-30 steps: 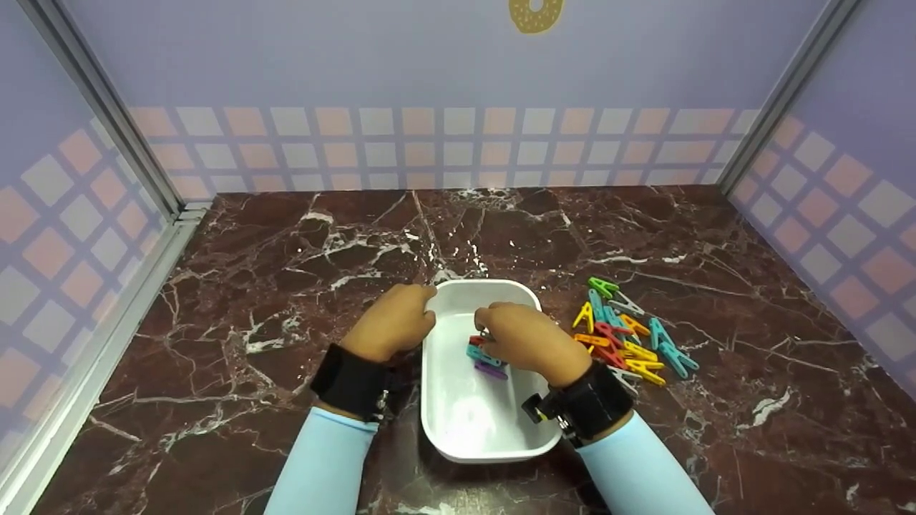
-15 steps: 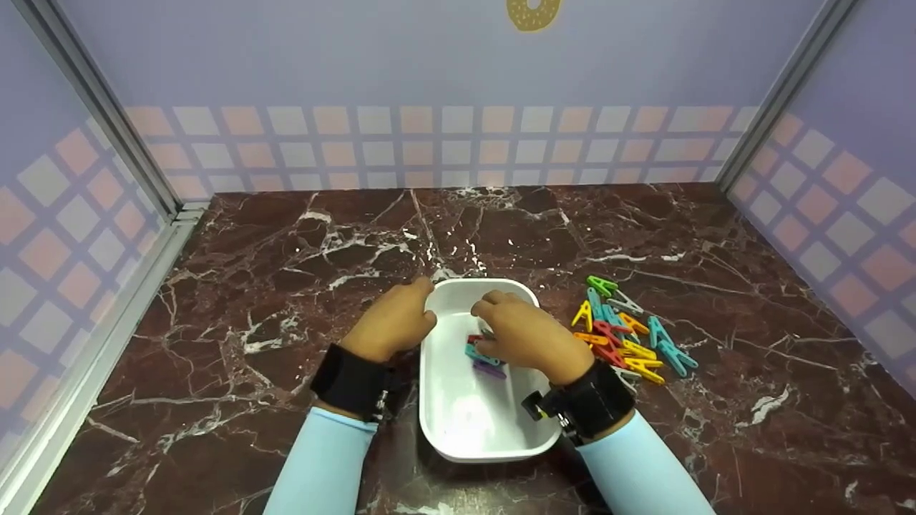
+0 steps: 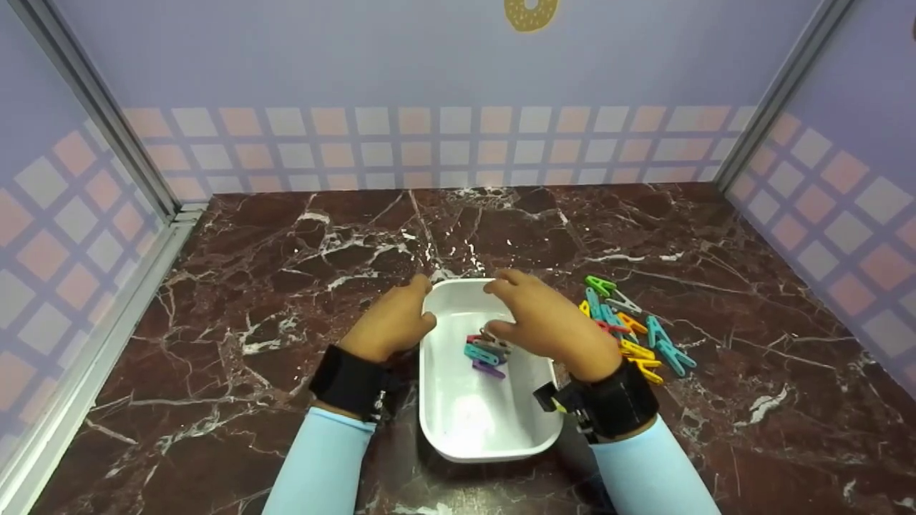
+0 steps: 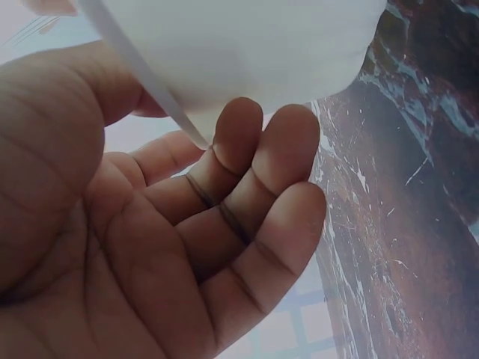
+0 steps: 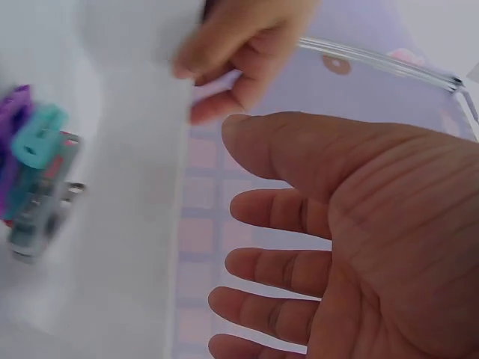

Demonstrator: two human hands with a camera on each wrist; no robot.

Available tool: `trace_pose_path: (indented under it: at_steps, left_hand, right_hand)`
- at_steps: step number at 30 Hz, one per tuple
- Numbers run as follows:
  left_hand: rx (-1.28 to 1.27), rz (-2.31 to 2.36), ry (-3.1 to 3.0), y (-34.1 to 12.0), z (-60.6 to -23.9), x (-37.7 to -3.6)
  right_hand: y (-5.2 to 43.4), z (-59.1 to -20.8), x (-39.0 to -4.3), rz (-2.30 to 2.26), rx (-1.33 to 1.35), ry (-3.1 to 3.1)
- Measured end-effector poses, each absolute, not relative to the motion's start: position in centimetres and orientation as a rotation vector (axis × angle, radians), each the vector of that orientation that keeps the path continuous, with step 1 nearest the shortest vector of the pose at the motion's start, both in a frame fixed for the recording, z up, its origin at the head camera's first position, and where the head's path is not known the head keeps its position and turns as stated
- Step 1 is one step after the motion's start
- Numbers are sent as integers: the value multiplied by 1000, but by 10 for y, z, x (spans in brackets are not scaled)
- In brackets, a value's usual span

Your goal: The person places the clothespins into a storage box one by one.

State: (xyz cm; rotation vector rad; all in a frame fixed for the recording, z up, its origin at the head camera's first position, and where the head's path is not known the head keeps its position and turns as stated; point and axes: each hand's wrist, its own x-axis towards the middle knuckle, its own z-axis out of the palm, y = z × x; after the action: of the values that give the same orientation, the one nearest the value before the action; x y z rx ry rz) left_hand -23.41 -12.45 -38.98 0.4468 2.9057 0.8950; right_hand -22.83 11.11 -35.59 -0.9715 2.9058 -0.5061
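Observation:
A white rectangular tub (image 3: 465, 425) stands in front of me. My left hand (image 3: 390, 325) holds its left rim, thumb on the inner side and fingers curled against the outer wall (image 4: 254, 52). Inside lies a small cluster of plastic clothespins: a purple one (image 3: 489, 369), a teal one (image 3: 481, 354), a grey one (image 5: 46, 209) and a red one partly covered. Above the tub's right side is my right hand (image 3: 554, 322), its fingers spread and nothing between them. In the right wrist view, that palm (image 5: 404, 209) and its separated fingers show beside the tub.
Right of the tub, a loose pile of clothespins lies on the dark marbled table (image 3: 300, 286), with teal (image 3: 669, 347), yellow (image 3: 637, 349), green (image 3: 600, 285), orange and red ones. My right forearm partly overlaps the pile. Tiled-pattern walls (image 3: 458, 136) enclose the table.
My right hand has let go of the grey clothespin among the others in the tub, opened its fingers, and moved up and to the right. The left hand has stayed on the rim.

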Motion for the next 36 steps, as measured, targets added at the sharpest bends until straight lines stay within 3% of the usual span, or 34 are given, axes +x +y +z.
trace_pose_path:
  at_steps: [7, 23, 36]
  left_hand:
    - [439, 909, 2877, -126, -388, -233]
    - [401, 925, 2870, -126, -389, -234]
    - [411, 930, 2826, -126, -388, -234]
  right_hand:
    - [136, -349, -234, -629, -892, 2970]
    - [198, -392, -275, -594, -302, 2908]
    - [189, -408, -279, -557, -324, 2872]
